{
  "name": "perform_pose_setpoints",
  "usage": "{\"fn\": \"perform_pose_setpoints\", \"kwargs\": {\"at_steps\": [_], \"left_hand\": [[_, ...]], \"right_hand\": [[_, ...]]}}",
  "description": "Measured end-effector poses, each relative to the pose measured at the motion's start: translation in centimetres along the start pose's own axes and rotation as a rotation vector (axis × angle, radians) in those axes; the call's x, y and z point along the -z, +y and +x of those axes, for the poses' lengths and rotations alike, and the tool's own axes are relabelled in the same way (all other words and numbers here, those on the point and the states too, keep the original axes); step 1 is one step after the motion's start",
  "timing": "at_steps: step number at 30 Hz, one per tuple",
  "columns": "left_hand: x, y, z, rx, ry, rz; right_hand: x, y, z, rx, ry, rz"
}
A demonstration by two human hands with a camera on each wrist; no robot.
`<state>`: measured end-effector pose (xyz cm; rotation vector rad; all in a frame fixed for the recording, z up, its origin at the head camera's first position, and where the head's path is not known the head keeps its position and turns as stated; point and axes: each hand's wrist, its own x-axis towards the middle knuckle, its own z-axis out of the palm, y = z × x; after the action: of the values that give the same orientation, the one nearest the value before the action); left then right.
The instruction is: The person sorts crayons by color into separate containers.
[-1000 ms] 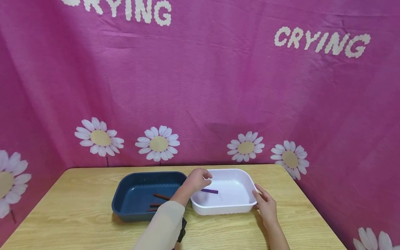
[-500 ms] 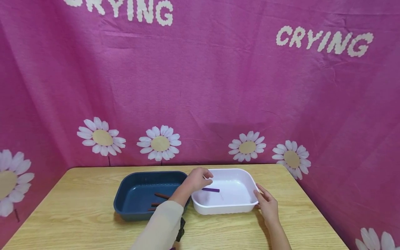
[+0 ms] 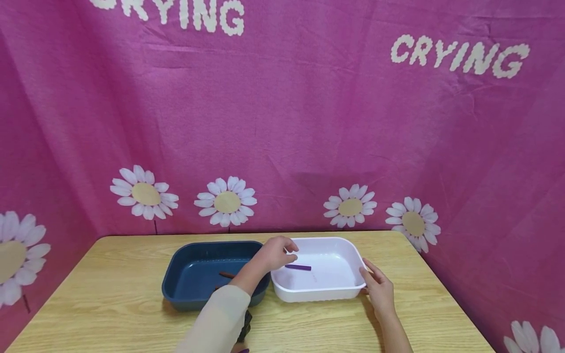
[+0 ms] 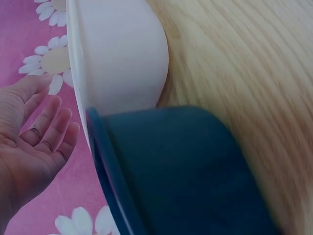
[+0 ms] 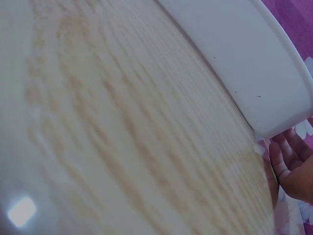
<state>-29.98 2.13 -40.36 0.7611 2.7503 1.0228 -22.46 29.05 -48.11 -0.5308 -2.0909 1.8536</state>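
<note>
A white plastic basin [image 3: 319, 296] stands on the table with a purple stick [image 3: 299, 267] lying on its floor. My left hand [image 3: 275, 252] hovers over the basin's left rim, fingers loosely bent. In the left wrist view that left hand [image 4: 34, 142] holds nothing. At the opposite end my right hand [image 3: 378, 289] grips the right rim, thumb on top and fingers along the outside. The right wrist view catches the right hand [image 5: 296, 166] partly, against the basin's corner [image 5: 274, 112]. Beneath my left forearm a dark blue basin [image 3: 176, 299] contains brown sticks [image 3: 226, 274], partly covered.
The two basins stand side by side on a wooden table [image 3: 110, 294]. A pink cloth [image 3: 282, 122] with daisies and lettering hangs behind the table. Below my left forearm a small black object [image 3: 244, 327] shows, partly hidden.
My left hand and forearm have shifted slightly left, and more of the purple stick's left end shows. The forearm covers more of the brown sticks. My right hand keeps its grip.
</note>
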Motion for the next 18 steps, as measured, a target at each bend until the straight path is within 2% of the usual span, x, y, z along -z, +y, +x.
{"fn": "perform_pose_setpoints", "kwargs": {"at_steps": [7, 18], "left_hand": [[1.2, 0.1, -1.2, 0.003, -0.022, 0.018], [2.6, -0.3, -3.5, -0.073, -0.033, 0.093]], "right_hand": [[-0.2, -0.1, -0.1, 0.007, -0.009, 0.033], [0.0, 0.1, 0.0, 0.003, -0.004, 0.017]]}}
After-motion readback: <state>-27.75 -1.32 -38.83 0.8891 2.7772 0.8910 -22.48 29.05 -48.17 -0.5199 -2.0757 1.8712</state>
